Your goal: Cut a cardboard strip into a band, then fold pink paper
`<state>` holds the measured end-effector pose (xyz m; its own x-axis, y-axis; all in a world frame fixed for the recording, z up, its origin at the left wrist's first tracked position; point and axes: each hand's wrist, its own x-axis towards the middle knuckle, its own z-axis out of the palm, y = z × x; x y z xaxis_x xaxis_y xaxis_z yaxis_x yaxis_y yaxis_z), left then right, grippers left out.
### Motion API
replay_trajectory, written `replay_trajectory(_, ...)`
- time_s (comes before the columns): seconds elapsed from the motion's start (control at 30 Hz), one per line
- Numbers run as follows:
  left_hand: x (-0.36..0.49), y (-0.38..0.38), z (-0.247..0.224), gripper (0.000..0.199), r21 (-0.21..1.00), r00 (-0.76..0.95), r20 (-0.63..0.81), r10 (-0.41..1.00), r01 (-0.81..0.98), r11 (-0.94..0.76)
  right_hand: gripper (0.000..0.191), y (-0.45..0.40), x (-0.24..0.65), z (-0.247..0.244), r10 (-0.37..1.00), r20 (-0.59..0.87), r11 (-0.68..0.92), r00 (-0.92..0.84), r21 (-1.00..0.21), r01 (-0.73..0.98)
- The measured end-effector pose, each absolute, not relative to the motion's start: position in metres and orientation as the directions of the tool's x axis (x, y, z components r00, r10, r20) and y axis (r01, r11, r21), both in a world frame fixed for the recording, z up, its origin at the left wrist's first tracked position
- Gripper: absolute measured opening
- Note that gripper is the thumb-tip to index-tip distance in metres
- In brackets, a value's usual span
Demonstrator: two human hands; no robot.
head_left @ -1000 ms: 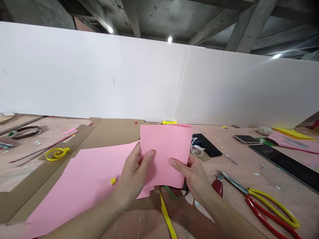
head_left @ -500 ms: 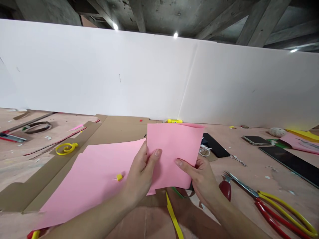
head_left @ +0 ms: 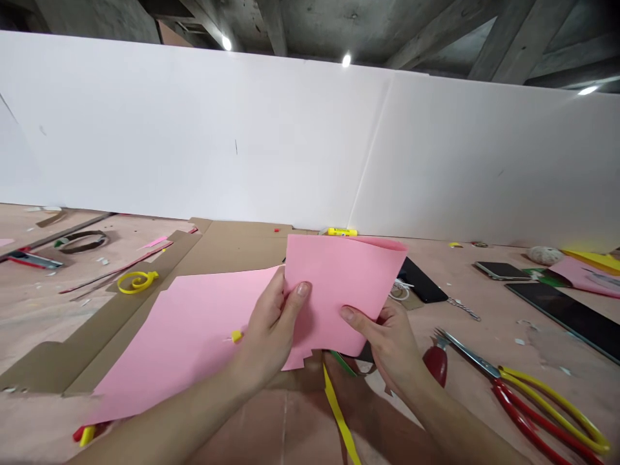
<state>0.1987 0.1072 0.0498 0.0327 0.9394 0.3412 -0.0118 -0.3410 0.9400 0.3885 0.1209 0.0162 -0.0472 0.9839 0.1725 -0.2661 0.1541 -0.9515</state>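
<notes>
Tilted further than a second ago, the held pink sheet [head_left: 341, 284] now fans out at its far right corner, which curls over; the whole scene has also slid slightly up and to the right in view. Two hands grip it: the left hand [head_left: 268, 329] pinches its left edge between thumb and fingers, and the right hand [head_left: 387, 342] pinches its lower right edge, both closed narrowly on the paper. It is held up just above a flat pink sheet [head_left: 184, 342], which lies on a brown cardboard strip [head_left: 227, 245] on the counter [head_left: 232, 433]; I cannot tell whether the two are joined under the hands. Near the hands are one yellow strip [head_left: 339, 413] and one small yellow peg [head_left: 236, 336]; farther off lie one yellow paper coil [head_left: 138, 281], one glue stick [head_left: 341, 232], one pair of red-and-yellow shears [head_left: 523, 400], two phones [head_left: 421, 281] and a third pink sheet [head_left: 576, 274].
</notes>
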Motion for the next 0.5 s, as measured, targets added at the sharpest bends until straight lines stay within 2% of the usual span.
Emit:
replay_trajectory(0.17,0.173,0.08,0.063,0.029,0.901,-0.069,0.428,0.901,0.119,-0.418,0.038,0.103,0.373,0.034,0.966,0.185,0.129,-0.182,-0.95,-0.283)
replay_trajectory(0.33,0.152,0.025,0.041,0.02,0.896,-0.199,0.425,0.883,0.226,-0.381,0.041,0.06,0.351,0.027,0.933,0.044,-0.068,-0.356,-0.953,-0.295)
replay_trajectory(0.5,0.138,-0.002,-0.007,0.025,0.914,-0.296,0.344,0.891,0.322,-0.246,0.04,0.038,0.339,0.006,0.952,-0.032,-0.096,-0.303,-0.975,-0.2)
